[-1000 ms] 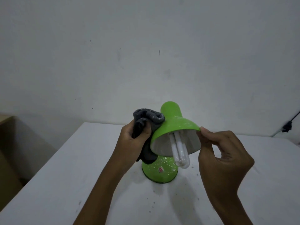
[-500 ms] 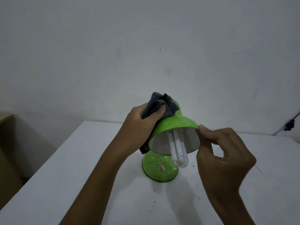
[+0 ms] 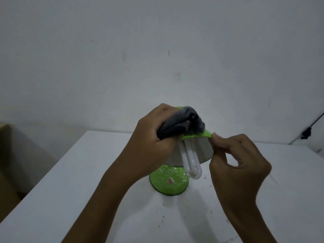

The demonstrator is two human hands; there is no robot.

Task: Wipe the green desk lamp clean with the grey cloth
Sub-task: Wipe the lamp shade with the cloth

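Observation:
The green desk lamp [image 3: 167,183] stands on the white table [image 3: 66,181], its round base speckled with white dust. Its shade tilts toward me, showing a pale inside and a white U-tube bulb [image 3: 190,161]. My left hand [image 3: 149,142] grips the bunched grey cloth [image 3: 182,124] and presses it on top of the shade, covering most of the green. My right hand [image 3: 235,163] pinches the shade's right rim between thumb and forefinger.
A plain white wall rises behind the table. A black cable and plug [image 3: 306,133] hang at the far right. A brown cardboard box [image 3: 7,155] stands left of the table. Dark crumbs dot the table in front of the lamp base.
My left hand has carried the cloth from the shade's left side up over its top and rightward. The right hand has kept its pinch on the rim.

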